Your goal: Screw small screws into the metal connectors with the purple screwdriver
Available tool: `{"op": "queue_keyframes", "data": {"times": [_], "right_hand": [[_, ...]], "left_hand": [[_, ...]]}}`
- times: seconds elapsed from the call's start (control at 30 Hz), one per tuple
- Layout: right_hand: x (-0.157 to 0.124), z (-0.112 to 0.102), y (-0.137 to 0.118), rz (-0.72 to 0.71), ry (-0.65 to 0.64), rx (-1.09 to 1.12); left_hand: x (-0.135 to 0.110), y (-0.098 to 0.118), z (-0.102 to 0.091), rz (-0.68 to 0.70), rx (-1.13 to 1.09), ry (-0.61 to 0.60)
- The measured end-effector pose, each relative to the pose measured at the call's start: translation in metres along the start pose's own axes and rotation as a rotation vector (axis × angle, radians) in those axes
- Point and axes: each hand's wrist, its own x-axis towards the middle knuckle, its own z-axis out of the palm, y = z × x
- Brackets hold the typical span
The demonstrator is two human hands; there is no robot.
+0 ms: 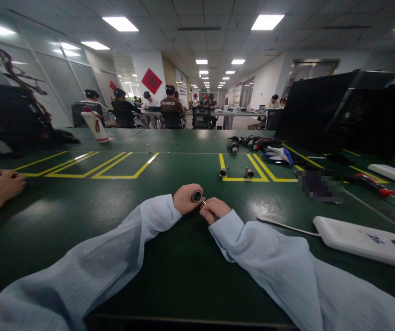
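My left hand (186,198) is closed around a round metal connector (196,196), its open end facing me. Close beside it, my right hand (216,209) pinches a thin screwdriver-like tool; its bright metal shaft (203,201) reaches to the connector's rim. Whether the tip sits inside the connector I cannot tell, and most of the handle is hidden by my fingers. Beyond my hands, two similar metal connectors, a left one (223,172) and a right one (249,173), rest on the green table (183,276) by the yellow tape lines.
Cabled connectors (234,146) and a blue-white glove (280,155) lie farther back. To the right are a white power bank (363,241) with a cable and a red-black screwdriver (373,184). Another person's hand (1,186) rests at the left. A paper cup (95,125) stands behind.
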Motion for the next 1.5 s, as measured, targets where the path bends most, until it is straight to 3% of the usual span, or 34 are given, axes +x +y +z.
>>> {"op": "queue_keyframes", "data": {"times": [0.13,0.3,0.37,0.73,0.9,1.07,1.27,1.5], "right_hand": [[0.0,-0.001,-0.003,0.067,0.065,0.138],[0.003,-0.007,-0.011,0.452,0.052,0.453],[0.004,-0.007,-0.011,0.514,0.047,0.536],[0.003,-0.004,-0.005,0.158,0.075,0.279],[0.004,-0.007,-0.006,0.154,0.076,0.271],[0.004,-0.014,-0.01,0.262,0.041,0.206],[0.004,-0.015,-0.011,0.302,0.062,0.235],[0.005,-0.015,-0.014,0.2,0.11,-0.014]], "left_hand": [[-0.001,0.0,-0.001,0.065,0.024,-0.003],[-0.001,-0.002,-0.002,0.075,-0.042,0.004],[-0.001,-0.001,-0.003,0.061,-0.066,0.004],[0.001,-0.006,0.0,-0.049,-0.258,-0.029],[0.002,-0.004,-0.001,-0.055,-0.246,-0.039],[0.001,-0.003,0.0,0.002,-0.102,-0.107],[-0.001,0.0,-0.001,0.04,-0.085,-0.18],[0.001,-0.003,-0.001,0.181,-0.042,-0.154]]}}
